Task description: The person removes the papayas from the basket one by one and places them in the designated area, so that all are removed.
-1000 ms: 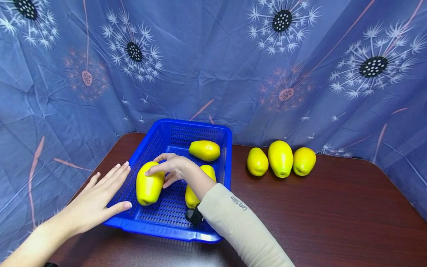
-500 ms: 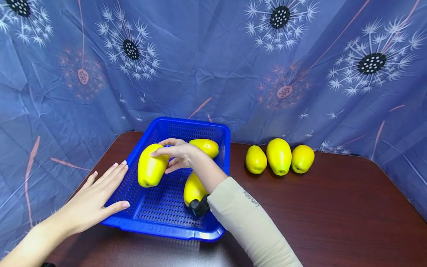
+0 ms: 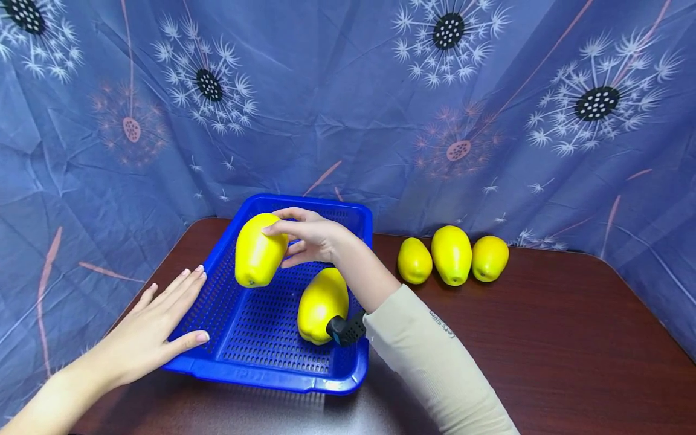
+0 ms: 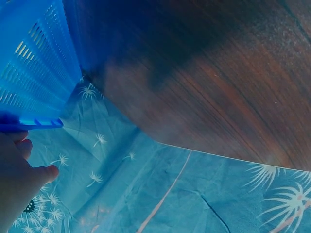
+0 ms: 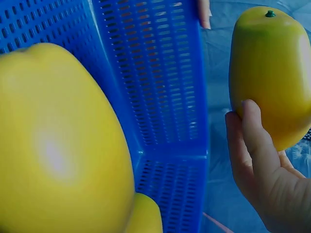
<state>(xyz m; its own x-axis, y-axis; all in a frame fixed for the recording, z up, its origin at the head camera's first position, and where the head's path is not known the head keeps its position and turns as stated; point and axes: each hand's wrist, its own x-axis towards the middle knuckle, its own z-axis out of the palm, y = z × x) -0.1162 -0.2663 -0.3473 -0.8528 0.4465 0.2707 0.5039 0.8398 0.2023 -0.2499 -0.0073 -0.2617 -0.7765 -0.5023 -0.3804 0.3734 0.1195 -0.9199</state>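
Observation:
My right hand (image 3: 312,238) grips a yellow papaya (image 3: 258,257), thumb on one side and fingers on the other, raised over the blue plastic basket (image 3: 255,376). In the right wrist view the held papaya (image 5: 269,73) shows a small green stem end. A second papaya (image 3: 321,302) lies in the basket below my right wrist. Behind it a third papaya (image 5: 147,214) shows partly in the right wrist view; in the head view my hand and arm hide it. My left hand (image 3: 154,332) rests with straight, spread fingers at the basket's left rim.
Three more papayas stand in a row at the table's back edge, the left one (image 3: 415,261), the middle one (image 3: 452,257) and the right one (image 3: 490,258). The brown wooden table (image 3: 544,338) meets a blue dandelion-print curtain (image 3: 348,96) behind. A black device (image 3: 345,329) sits on my right wrist.
My right hand has lifted the papaya off the basket's left part, moving it up and slightly right. The left hand stays at the rim.

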